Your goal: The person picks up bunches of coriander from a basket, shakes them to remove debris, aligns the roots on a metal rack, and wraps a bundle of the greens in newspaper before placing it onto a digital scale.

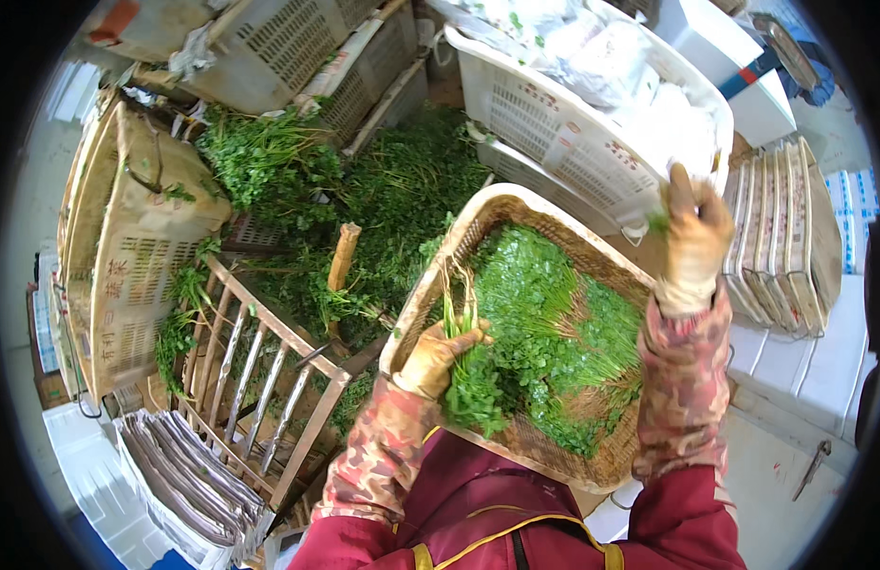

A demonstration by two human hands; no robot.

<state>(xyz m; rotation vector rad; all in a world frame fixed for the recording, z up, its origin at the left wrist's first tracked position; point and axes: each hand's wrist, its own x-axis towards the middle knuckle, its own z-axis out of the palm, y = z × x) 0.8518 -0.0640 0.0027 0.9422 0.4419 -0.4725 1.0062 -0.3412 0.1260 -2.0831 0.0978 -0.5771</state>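
Note:
My left hand, in a stained glove, is closed around a small bunch of leafy green herbs. The bunch looks like coriander, its pale roots pointing up and its leaves hanging down. Below it is a plastic mesh basket with brown-stained walls, in front of my body. Inside lie bundled wet herbs, with reddish-brown root ends showing at the middle and right. My right hand, also gloved and blurred by motion, is raised beyond the basket's right rim. A blurred green scrap shows beside its fingers; whether they grip it is unclear.
Loose herbs heap on the far side behind a metal-barred rack. A white crate of plastic-wrapped contents stands far right. Stacked crates rise at left, nested baskets at right. Folded newspapers fill a foam box lower left.

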